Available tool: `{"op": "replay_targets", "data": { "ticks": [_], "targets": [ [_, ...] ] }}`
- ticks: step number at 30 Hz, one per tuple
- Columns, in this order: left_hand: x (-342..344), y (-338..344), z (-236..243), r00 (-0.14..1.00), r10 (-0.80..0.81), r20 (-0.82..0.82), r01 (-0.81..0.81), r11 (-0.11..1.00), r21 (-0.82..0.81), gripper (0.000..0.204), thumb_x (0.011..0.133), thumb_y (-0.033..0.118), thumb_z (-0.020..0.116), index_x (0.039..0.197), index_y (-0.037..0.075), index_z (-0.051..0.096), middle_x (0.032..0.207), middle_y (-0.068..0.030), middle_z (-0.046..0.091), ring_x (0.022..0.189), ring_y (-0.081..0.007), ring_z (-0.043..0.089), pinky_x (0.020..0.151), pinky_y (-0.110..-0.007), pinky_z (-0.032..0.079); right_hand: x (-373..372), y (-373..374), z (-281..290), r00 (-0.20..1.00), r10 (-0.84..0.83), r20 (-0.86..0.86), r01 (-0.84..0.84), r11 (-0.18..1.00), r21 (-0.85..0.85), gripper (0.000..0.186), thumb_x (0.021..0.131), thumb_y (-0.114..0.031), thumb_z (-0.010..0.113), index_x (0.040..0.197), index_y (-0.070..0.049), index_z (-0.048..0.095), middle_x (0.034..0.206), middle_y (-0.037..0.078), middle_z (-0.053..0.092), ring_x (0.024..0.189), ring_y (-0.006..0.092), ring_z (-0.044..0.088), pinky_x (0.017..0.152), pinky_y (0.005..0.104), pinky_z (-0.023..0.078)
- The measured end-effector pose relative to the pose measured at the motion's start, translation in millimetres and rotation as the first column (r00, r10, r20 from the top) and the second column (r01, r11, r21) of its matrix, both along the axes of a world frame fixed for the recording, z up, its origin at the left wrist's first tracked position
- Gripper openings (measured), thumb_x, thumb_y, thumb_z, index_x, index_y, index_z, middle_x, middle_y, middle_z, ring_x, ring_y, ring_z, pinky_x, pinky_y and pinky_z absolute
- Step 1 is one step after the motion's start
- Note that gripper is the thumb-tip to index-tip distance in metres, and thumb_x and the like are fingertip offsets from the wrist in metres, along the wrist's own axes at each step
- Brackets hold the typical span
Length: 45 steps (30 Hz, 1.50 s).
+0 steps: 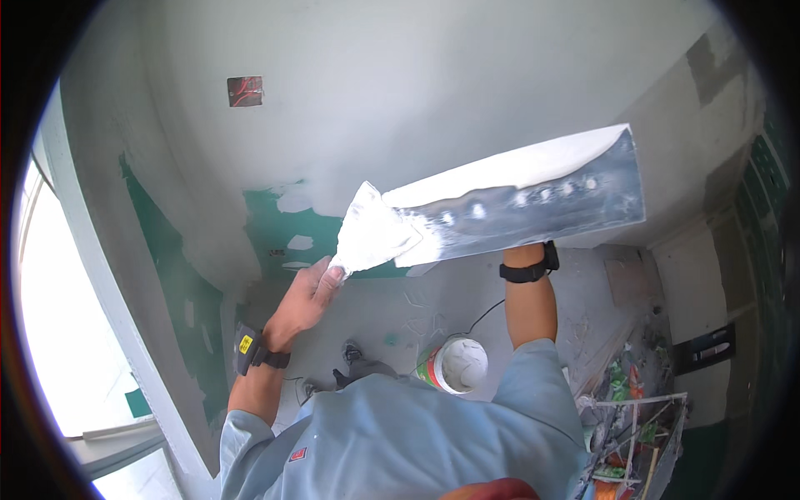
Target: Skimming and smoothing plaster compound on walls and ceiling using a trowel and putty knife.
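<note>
White-caked scraper (372, 233) clamped in left grip (313, 293); blade (533, 204) hides right grip: cannot tell.

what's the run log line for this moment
left hand: gripping putty knife; right hand: hidden behind plastering trowel; white compound: on both

Daylight glares from the opening (62, 317) at left, washed out to white; the wall (400, 67) is softly lit, dimmer toward the right; the paste (375, 232) looks nearly overexposed; edges bow toward a black rim.

A pale-blue short-sleeved shirt (400, 437) and black wrist straps (522, 273) are worn.
</note>
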State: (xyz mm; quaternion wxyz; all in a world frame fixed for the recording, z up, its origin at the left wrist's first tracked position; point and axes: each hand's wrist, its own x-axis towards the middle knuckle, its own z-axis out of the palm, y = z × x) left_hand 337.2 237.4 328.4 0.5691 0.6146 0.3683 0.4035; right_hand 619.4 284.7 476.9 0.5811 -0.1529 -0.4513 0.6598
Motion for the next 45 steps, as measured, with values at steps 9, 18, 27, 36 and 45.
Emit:
{"op": "replay_targets", "data": {
  "ticks": [9,18,27,36,45],
  "targets": [
    [-0.6,-7.2,37.1,0.949,-0.229,0.215,0.226,0.973,0.036,0.042,0.093,0.041,0.038,0.096,0.001,0.048,0.069,0.0024,0.037,0.059,-0.0055,0.033,0.049,-0.02,0.029,44.7,-16.0,-16.3,0.327,-0.164,0.931,0.033,0.986,0.162,0.012,0.068,0.001,0.06,0.08,-0.001,0.061,0.076,0.004,0.061,0.073,0.014,0.058,0.067,0.0259,0.047],
    [61.5,6.7,33.2,0.924,-0.174,0.342,0.229,0.965,-0.127,0.042,0.091,0.047,0.039,0.084,0.007,0.046,0.06,0.0023,0.037,0.048,-0.005,0.031,0.04,-0.019,0.024,30.2,-3.4,-3.4,0.296,0.133,0.946,-0.164,0.983,-0.087,0.011,0.068,-0.004,0.052,0.074,-0.005,0.061,0.061,0.005,0.057,0.052,0.0153,0.055,0.044,0.0267,0.044],
    [63.3,34.7,1.7,0.867,0.262,0.423,-0.212,0.964,-0.161,0.044,0.09,0.049,0.039,0.079,0.007,0.046,0.056,0.0002,0.038,0.042,-0.0078,0.032,0.035,-0.02,0.025,225.7,95.0,223.9,-0.469,-0.846,0.255,-0.067,0.321,0.945,0.023,0.064,-0.018,0.057,0.083,-0.006,0.06,0.076,0.018,0.061,0.07,0.0361,0.057,0.065,0.0397,0.046],
    [110.3,43.6,-4.3,0.8,0.382,0.462,-0.32,0.924,-0.211,0.047,0.087,0.053,0.043,0.079,0.007,0.045,0.055,-0.0002,0.038,0.041,-0.0082,0.033,0.034,-0.021,0.025,243.8,165.8,461.4,-0.757,-0.62,-0.207,-0.07,-0.239,0.969,0.018,0.073,-0.015,0.055,0.085,-0.002,0.059,0.072,0.019,0.059,0.067,0.0309,0.059,0.059,0.0394,0.043],
    [104.1,71.7,-9.6,0.848,0.328,0.417,-0.242,0.938,-0.248,0.043,0.088,0.051,0.044,0.079,0.009,0.043,0.056,0.0007,0.038,0.04,-0.006,0.03,0.034,-0.02,0.019,209.0,135.0,330.2,-0.661,-0.75,0.011,-0.365,0.334,0.869,0.013,0.073,-0.009,0.052,0.072,0.004,0.053,0.063,0.017,0.053,0.048,0.0188,0.035,0.047,0.0383,0.032]
  ]
}}
